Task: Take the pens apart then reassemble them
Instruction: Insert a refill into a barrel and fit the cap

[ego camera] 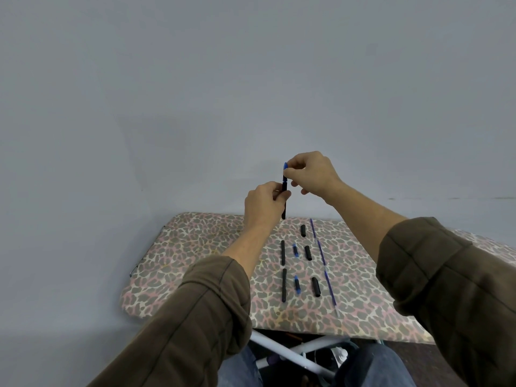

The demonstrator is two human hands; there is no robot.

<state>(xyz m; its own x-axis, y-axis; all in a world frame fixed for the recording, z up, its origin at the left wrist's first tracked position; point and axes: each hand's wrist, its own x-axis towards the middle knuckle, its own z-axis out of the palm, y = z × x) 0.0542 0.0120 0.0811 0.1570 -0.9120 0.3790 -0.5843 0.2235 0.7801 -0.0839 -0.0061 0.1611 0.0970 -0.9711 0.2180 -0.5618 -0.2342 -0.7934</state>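
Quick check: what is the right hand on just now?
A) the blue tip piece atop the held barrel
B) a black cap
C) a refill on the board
A: the right hand pinches the blue tip piece above the black barrel gripped by the left hand.

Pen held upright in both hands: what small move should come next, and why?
Probably twist the blue tip with the right hand while the left hand steadies the black barrel. The right hand pinches the tip at the top and the left grips the barrel below it. Whether the tip is coming off or going on, I cannot tell.
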